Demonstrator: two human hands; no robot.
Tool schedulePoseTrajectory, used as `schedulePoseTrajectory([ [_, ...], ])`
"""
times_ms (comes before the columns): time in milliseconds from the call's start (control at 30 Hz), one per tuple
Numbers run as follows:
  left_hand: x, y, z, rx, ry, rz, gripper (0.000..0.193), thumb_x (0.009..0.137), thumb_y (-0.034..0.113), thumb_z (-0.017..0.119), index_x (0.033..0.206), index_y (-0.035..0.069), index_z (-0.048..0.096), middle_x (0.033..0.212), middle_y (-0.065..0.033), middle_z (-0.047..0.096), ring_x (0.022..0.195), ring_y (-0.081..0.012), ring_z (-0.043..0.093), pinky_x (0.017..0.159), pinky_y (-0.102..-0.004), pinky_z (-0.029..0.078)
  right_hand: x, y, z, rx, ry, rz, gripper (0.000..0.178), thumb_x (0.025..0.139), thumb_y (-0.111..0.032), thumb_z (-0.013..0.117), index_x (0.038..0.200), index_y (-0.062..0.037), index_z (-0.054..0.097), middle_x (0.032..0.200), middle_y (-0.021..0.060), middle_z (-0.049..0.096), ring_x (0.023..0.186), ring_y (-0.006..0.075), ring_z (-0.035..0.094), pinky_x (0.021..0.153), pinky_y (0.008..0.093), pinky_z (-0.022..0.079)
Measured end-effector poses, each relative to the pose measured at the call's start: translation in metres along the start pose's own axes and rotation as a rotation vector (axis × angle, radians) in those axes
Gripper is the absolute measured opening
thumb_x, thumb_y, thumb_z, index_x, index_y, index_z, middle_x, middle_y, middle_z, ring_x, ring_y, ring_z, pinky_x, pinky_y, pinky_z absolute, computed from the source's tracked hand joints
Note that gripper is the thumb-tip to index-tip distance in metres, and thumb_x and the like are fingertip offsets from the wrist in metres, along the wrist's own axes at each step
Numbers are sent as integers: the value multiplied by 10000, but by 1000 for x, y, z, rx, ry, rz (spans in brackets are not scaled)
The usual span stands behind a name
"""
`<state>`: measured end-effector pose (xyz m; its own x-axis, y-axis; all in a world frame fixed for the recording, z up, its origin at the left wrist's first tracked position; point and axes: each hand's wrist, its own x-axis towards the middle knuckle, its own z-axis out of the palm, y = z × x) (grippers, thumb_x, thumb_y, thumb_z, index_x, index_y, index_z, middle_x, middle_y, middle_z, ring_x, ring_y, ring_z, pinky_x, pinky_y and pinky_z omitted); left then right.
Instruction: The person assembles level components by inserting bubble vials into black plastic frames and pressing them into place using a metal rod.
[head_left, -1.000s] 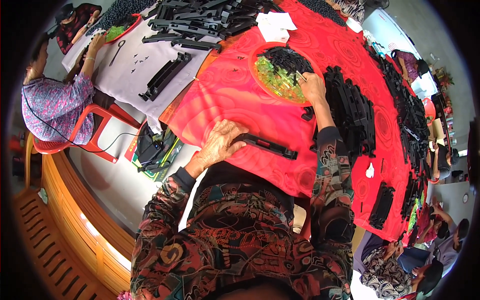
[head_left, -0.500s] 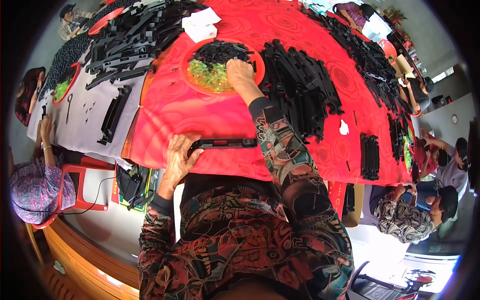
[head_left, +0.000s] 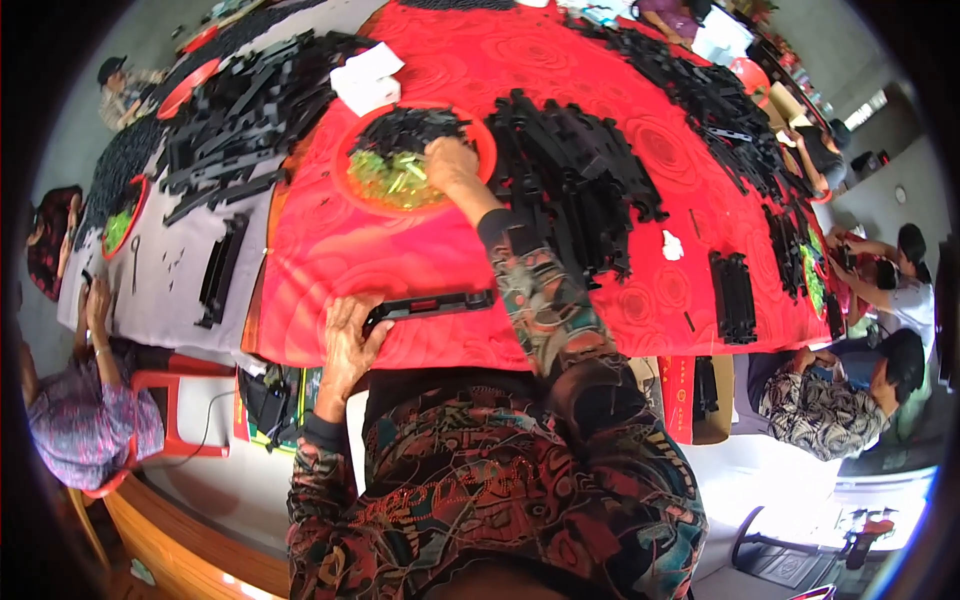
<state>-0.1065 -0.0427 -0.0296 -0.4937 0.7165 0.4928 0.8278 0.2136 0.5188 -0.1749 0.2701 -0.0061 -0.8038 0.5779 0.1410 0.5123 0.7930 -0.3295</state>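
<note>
My left hand (head_left: 350, 342) grips the left end of a long black plastic bar (head_left: 438, 304), thumb toward me and fingers on the far side. The bar lies near the front edge of the red-covered table (head_left: 300, 318) and has a slot in its middle. My right hand (head_left: 453, 163) reaches over the right side of a red bowl (head_left: 345, 190), its fingers curled; whatever they hold is hidden. Small black pieces (head_left: 410, 128) fill the bowl's far part, and clear yellow-green pieces (head_left: 385, 178) lie in its near part.
A big pile of black bars (head_left: 565, 185) lies right of the bowl. More bars (head_left: 245, 115) are heaped at the far left, near a white box (head_left: 368, 78). Scissors (head_left: 137, 250) rest on the grey cloth. Several people sit at both sides, including one in a patterned shirt (head_left: 815, 410).
The view has shifted, so the table and bowl sit a little differently. My right hand stays at the bowl, and the left keeps its grip on the bar, which now tilts slightly.
</note>
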Motion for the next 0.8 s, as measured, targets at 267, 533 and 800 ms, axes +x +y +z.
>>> schedulePoseTrajectory([
  [267, -2, -3, 2, -23, -50, 19, 319, 784, 251, 683, 1036, 73, 605, 961, -110, 576, 930, -321, 521, 822, -419, 399, -13, 26, -48, 395, 304, -326, 212, 885, -224, 581, 885, -13, 558, 716, 125, 636, 670, 224, 639, 630, 362, 482],
  [533, -9, -8, -1, -46, -56, -4, 352, 752, 217, 699, 1064, 92, 593, 992, -102, 578, 960, -303, 536, 861, -409, 414, -133, 17, -79, 590, -174, -383, 138, 885, -135, 534, 855, -1, 513, 661, 94, 567, 614, 168, 571, 582, 330, 437],
  [800, -7, -9, -1, -68, -83, -19, 345, 743, 203, 706, 1047, 91, 587, 990, -102, 570, 953, -306, 529, 847, -411, 410, -164, 39, -55, 592, -264, -314, 103, 837, -70, 587, 880, 21, 564, 636, 83, 466, 597, 130, 449, 566, 316, 389],
])
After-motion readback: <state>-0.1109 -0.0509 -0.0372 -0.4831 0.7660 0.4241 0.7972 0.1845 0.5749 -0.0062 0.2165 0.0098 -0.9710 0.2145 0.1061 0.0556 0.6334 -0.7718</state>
